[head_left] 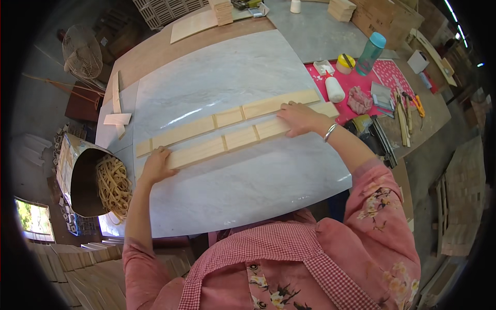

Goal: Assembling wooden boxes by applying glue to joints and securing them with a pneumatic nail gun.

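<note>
Two long pale wooden slats lie side by side on a glossy marble-patterned tabletop (222, 199), running slantwise from lower left to upper right. The near slat (199, 155) has narrow cross grooves along its top; the far slat (181, 133) has similar ones and lies just beyond a thin gap. My left hand (157, 165) grips the near slat close to its left end, fingers bent over the far edge. Toward its right end, my right hand (302, 119) holds the same slat, with fingertips reaching to the far slat. Both palms hide part of the wood.
At right, a pink mat (356, 88) carries a white glue bottle (335, 89), a teal water bottle (371, 54) and a crumpled cloth (360, 99). A nail gun-like black tool (372, 135) lies nearer me. A bin of wood strips (112, 181) stands left; thin slats (118, 106) lie far left.
</note>
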